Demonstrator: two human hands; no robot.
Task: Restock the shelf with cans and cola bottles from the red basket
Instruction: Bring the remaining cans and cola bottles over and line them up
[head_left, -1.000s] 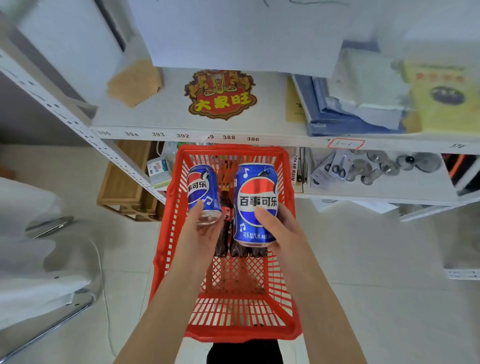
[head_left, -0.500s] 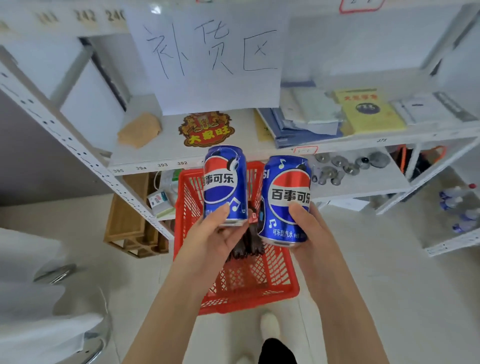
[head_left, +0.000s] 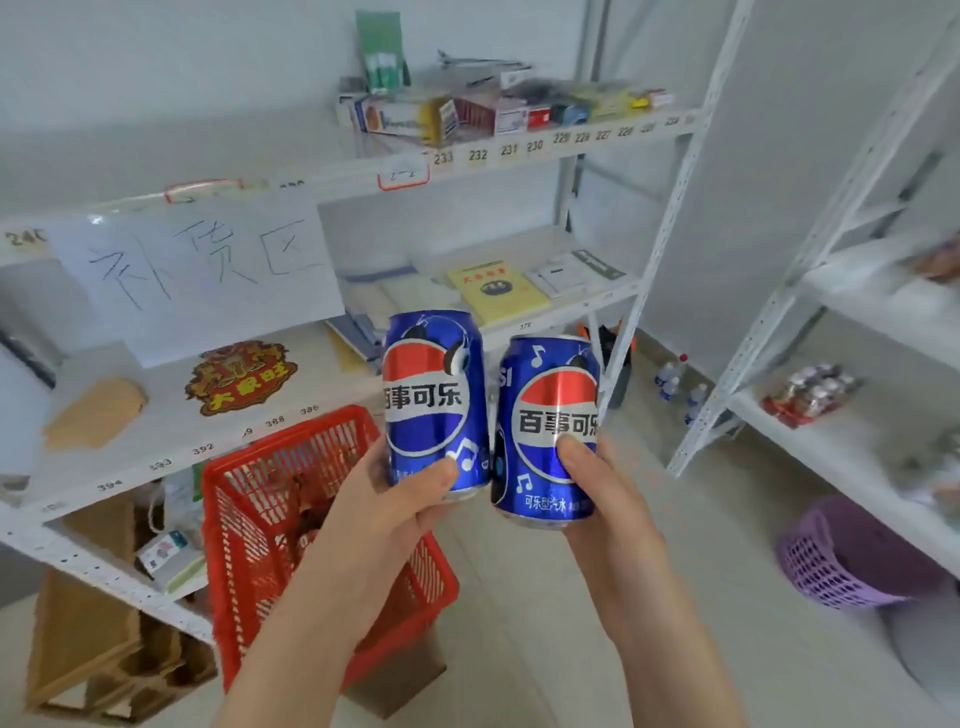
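The left hand (head_left: 387, 512) is wrapped around the lower part of a blue can (head_left: 434, 397) with a red, white and blue emblem and Chinese lettering, held upright. Just beside it, the right hand (head_left: 605, 499) clasps a matching second can (head_left: 550, 431), tilted slightly. Below and left of the left hand sits the red basket (head_left: 270, 499), by the white shelf (head_left: 171, 447).
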